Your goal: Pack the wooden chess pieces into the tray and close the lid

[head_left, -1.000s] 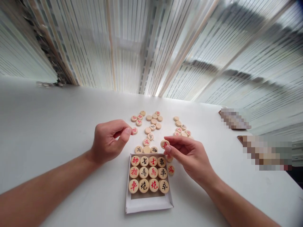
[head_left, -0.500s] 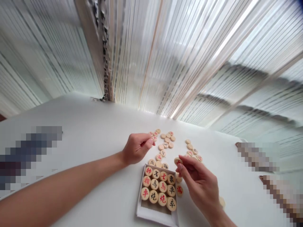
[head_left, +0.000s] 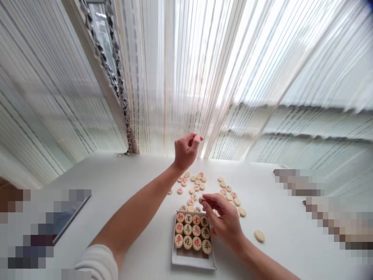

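Note:
A shallow white box [head_left: 193, 263] on the table holds rows of round wooden Chinese chess pieces with red and black characters. Its near end shows bare brown bottom. Just beyond its far right corner, my right hand [head_left: 223, 214] pinches a Chinese chess piece [head_left: 201, 199] between thumb and fingertips. My left hand [head_left: 186, 151] is raised in front of the curtain, above the far table edge, its fingers curled closed. A bit of red shows at its fingertips, but I cannot make out what, if anything, it holds. Loose pieces [head_left: 197, 182] lie scattered beyond the box, some face down.
The white table [head_left: 125, 179] ends at a striped string curtain [head_left: 163, 97] in front of bright windows. A single face-down piece [head_left: 259, 236] lies to the right. A dark flat object [head_left: 72, 216], partly blurred out, is at the left, and blurred things stand at the right edge.
My left hand has risen away from the loose pieces, up and to the right. My right hand has moved left with its piece, nearer the box's far right corner. The view has tilted up.

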Demonstrator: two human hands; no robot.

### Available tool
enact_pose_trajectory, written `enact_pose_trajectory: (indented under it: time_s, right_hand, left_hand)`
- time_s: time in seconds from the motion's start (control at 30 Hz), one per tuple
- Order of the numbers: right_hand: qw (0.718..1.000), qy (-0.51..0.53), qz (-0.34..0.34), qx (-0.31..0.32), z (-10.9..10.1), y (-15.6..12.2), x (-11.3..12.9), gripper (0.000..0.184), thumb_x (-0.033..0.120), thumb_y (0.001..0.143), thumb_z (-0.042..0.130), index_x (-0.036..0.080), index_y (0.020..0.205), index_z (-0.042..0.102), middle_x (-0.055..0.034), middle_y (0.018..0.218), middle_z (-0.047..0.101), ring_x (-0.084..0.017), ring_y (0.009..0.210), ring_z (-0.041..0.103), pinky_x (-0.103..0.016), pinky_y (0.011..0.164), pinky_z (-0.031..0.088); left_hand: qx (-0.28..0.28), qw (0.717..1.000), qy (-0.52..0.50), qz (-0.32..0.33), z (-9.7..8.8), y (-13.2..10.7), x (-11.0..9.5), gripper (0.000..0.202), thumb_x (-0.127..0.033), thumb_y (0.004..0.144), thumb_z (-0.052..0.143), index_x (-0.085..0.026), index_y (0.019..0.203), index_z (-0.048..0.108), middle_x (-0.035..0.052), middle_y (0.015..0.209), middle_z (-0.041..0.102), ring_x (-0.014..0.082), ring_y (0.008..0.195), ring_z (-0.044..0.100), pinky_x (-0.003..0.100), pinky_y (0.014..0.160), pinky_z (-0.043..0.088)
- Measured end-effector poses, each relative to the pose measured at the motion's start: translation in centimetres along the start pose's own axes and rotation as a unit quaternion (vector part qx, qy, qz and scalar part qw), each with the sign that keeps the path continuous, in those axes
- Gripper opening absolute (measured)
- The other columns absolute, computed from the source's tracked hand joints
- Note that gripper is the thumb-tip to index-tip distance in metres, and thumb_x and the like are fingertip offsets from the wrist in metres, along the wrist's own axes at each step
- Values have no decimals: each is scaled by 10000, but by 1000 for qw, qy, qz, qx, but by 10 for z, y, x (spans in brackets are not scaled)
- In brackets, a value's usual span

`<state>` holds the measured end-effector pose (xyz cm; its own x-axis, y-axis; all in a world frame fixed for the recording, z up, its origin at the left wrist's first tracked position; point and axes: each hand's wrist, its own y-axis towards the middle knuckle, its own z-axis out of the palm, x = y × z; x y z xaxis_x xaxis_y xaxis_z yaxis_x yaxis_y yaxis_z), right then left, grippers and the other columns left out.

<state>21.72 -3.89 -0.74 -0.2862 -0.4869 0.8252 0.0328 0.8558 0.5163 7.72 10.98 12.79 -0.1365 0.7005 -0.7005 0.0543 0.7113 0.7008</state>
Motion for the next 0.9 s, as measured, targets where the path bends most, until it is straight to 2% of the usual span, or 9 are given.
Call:
enact_pose_trajectory:
  time_s: [0.07,0.13,0.23,0.3,0.4,0.63,0.73,0.9]
  right_hand:
    - [999,32,17,-15,-1,-1,0,218,340,986,723,192,1142,762,-111,980,775,-228,835,753,-376,761,648]
    - [997,57,37,-23,0,-1,1,259,375,985,724,188,1162,759,-116,1002,780,-229,859,755,-370,768,646]
    - [993,95,74,-17,6,3,6,304,441,976,727,185,1135,770,-113,988,796,-227,863,762,-337,729,642]
    - [987,127,101,2,13,9,10,337,474,957,743,172,1100,786,-110,953,809,-219,821,766,-325,704,642]
    - [977,166,131,37,23,20,14,366,501,916,779,156,1034,810,-95,871,811,-200,740,754,-303,644,628]
    - [964,175,189,62,22,24,11,345,483,846,853,159,963,830,-72,826,803,-156,678,688,-269,602,546]
    - [962,173,194,81,18,20,12,331,482,854,851,182,994,848,-71,838,810,-171,695,701,-288,615,560]
    - [953,211,194,97,17,19,20,298,481,824,882,217,961,868,-58,797,814,-187,694,735,-303,628,608]
  left_hand:
    - [86,996,-13,-20,-3,-19,-3,247,-307,935,631,-167,759,734,-59,513,446,109,510,362,268,538,282]
    - [164,984,-26,-63,-14,-52,-1,210,-320,899,704,-160,775,761,-39,540,536,104,508,425,249,518,318]
    - [217,964,-39,-146,-40,-102,4,310,-419,964,666,-151,851,774,-2,643,618,110,541,490,231,502,393]
    - [217,957,-44,-189,-57,-125,8,356,-467,990,636,-138,959,768,15,702,641,114,550,510,232,497,428]
    - [200,954,-45,-219,-70,-141,14,355,-481,971,680,-137,1011,758,21,724,655,120,572,540,238,528,467]
    - [183,955,-59,-225,-67,-151,23,290,-431,917,763,-163,806,772,49,744,727,157,671,621,258,623,509]
    - [175,961,-44,-211,-67,-158,21,237,-378,920,756,-171,808,773,59,755,748,180,699,655,278,645,529]
    - [177,973,-24,-144,-69,-166,20,89,-276,929,759,-202,914,806,56,780,752,185,704,647,315,665,533]
